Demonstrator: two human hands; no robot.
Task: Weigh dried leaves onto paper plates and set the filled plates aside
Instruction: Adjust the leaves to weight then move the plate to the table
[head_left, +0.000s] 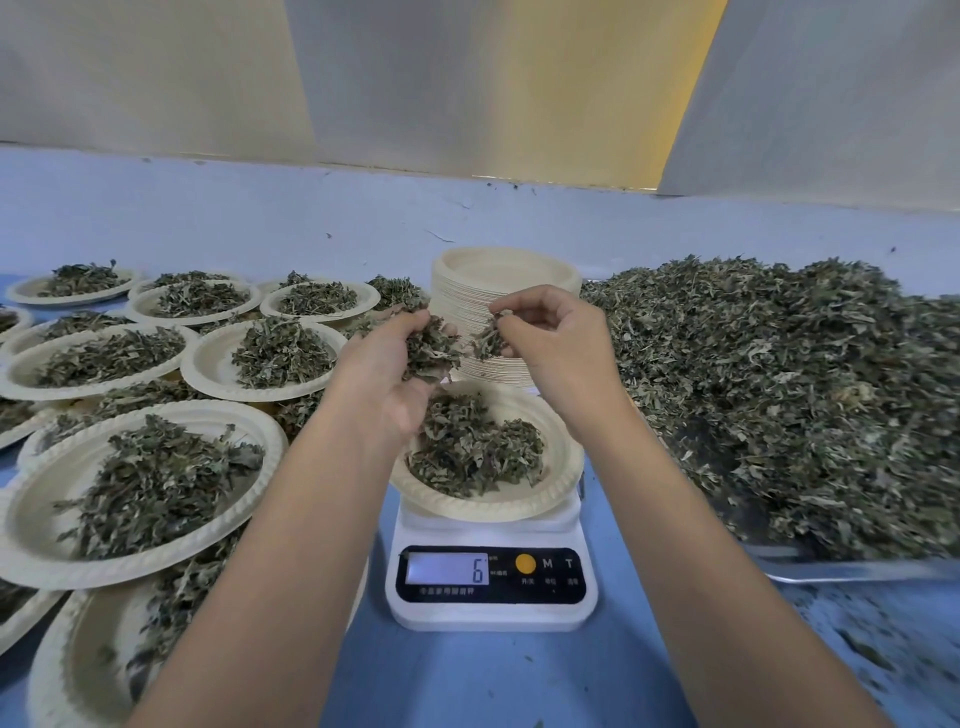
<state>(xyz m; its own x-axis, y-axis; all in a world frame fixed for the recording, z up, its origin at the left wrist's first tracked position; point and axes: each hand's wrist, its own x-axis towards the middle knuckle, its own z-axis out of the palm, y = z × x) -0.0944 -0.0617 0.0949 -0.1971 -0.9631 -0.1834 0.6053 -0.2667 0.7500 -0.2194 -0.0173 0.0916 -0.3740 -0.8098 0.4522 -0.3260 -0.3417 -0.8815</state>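
Six showed on scale (491, 582); my left hand (387, 379) gripped a leaf clump (431, 348), my right hand (550, 338) pinched loose leaves (488, 338) above plate (565, 467); dumping both risked overshoot, spillage.

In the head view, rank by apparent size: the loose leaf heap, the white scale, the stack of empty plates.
Largest: loose leaf heap.
Then white scale and stack of empty plates: alike, scale nearer, so unranked.
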